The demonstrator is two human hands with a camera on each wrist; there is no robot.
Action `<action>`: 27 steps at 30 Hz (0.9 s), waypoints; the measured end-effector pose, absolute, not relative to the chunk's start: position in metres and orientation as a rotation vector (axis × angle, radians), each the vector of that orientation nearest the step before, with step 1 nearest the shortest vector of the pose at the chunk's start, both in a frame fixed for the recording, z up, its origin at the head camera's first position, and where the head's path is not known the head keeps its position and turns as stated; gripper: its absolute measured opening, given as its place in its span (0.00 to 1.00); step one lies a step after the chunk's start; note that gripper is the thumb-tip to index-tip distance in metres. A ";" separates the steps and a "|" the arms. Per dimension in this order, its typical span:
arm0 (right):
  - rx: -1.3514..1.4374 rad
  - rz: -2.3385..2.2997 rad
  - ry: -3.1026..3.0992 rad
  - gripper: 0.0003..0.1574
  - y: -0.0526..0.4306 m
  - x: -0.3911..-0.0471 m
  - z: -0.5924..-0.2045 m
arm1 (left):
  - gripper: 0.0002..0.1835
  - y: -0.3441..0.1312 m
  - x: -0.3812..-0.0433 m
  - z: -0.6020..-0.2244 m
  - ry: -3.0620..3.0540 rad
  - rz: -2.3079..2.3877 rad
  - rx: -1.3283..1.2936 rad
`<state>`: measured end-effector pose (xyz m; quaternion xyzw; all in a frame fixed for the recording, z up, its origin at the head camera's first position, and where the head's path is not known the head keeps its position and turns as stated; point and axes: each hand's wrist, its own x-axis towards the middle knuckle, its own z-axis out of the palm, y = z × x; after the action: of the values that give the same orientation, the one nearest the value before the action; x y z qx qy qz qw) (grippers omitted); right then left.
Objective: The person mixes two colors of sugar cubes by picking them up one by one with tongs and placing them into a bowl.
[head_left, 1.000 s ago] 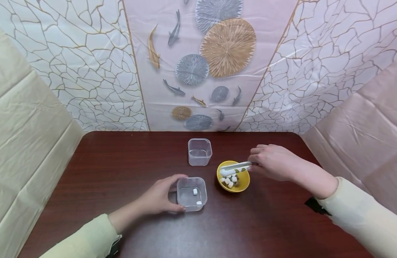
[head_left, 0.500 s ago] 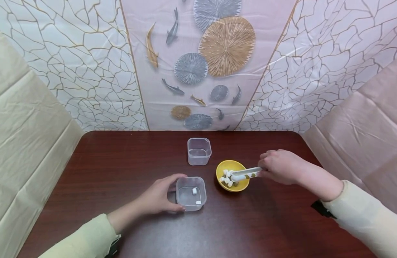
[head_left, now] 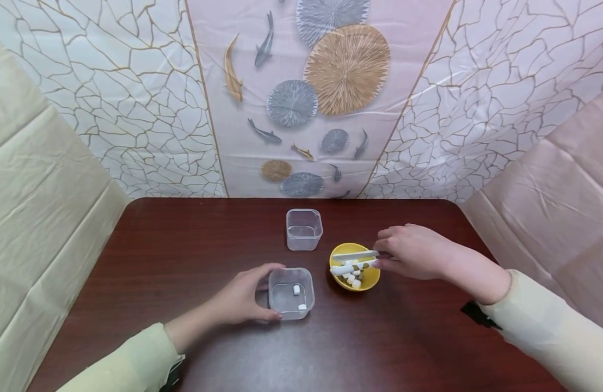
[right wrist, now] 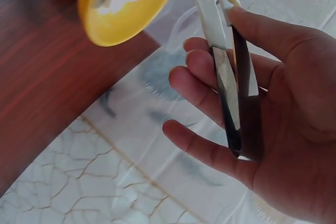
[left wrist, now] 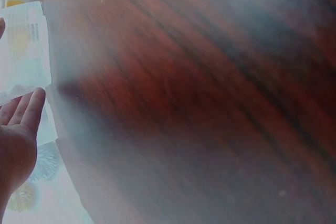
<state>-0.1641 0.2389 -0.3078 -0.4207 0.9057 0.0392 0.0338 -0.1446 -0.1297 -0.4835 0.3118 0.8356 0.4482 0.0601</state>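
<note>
My left hand (head_left: pixel 240 296) holds a transparent square plastic container (head_left: pixel 281 296) on the table, thumb at its near side and fingers at the far side. Two small white marshmallows (head_left: pixel 296 290) lie inside it. In the left wrist view, the fingers of the left hand (left wrist: pixel 18 150) lie along the container's wall (left wrist: pixel 23 51). With my right hand (head_left: pixel 414 250) I grip white-tipped tongs (head_left: pixel 352 267) over a yellow bowl (head_left: pixel 371 280) of several marshmallows (head_left: pixel 351 281). The right wrist view shows the tongs' (right wrist: pixel 228 93) two arms apart, nothing visible between their tips.
Another transparent square container (head_left: pixel 303 242) stands behind the held one, left of the bowl and farther back. The dark brown table (head_left: pixel 184 234) ends at a patterned cloth backdrop (head_left: pixel 291 152), with pale cloth walls at both sides.
The tongs pulled back right, their tips low at the marshmallows, and have since shifted left, now spread over the bowl's left part. The left hand and its container have stayed in place.
</note>
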 end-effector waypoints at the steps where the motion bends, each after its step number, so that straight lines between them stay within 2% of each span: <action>1: -1.314 0.121 2.783 0.11 0.235 -0.164 -0.307 | 0.50 -0.130 -0.145 -0.483 2.534 1.351 0.945; 5: -1.405 0.144 2.760 0.14 0.217 -0.162 -0.304 | 0.50 -0.130 -0.145 -0.482 2.539 1.345 0.947; 13: -1.494 0.261 2.706 0.11 0.179 -0.157 -0.305 | 0.50 -0.131 -0.145 -0.482 2.494 1.378 0.941; 18: -1.553 0.363 2.694 0.14 0.161 -0.156 -0.311 | 0.50 -0.130 -0.146 -0.484 2.461 1.417 0.955; 27: -1.513 0.652 2.700 0.15 0.134 -0.151 -0.323 | 0.51 -0.130 -0.145 -0.482 2.513 1.370 0.950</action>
<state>-0.1513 0.1335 -0.3228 -0.4783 0.8536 0.2062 -0.0107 -0.1450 -0.1296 -0.4817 0.3144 0.8317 0.4533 0.0627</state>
